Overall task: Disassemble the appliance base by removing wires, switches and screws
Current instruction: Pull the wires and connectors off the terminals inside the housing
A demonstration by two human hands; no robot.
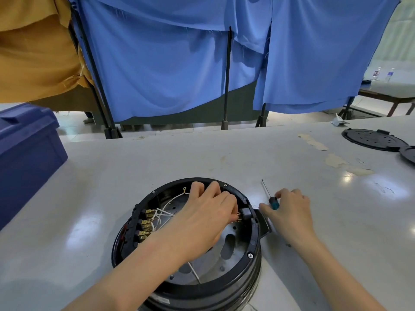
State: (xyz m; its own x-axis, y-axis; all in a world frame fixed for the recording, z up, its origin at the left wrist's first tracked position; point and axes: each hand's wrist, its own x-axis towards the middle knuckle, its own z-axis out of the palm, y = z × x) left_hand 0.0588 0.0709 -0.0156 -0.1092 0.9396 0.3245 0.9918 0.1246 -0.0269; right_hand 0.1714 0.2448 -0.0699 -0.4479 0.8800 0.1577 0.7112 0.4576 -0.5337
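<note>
Both hands are at the appliance base (253, 240) near the table's (224, 153) front edge: my left hand (211, 209) pinches a connector (238, 217) beside the switch (246, 213), my right hand (289, 212) curls beside the screwdriver (273, 203), grip unclear. A crooked pull could break the switch

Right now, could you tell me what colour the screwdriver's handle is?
The screwdriver handle is teal with a black collar; head view.

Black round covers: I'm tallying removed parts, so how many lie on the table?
2. One cover lies at the far right of the table; the second cover lies beside it, nearer, cut off by the picture's edge. More may lie out of view.
</note>
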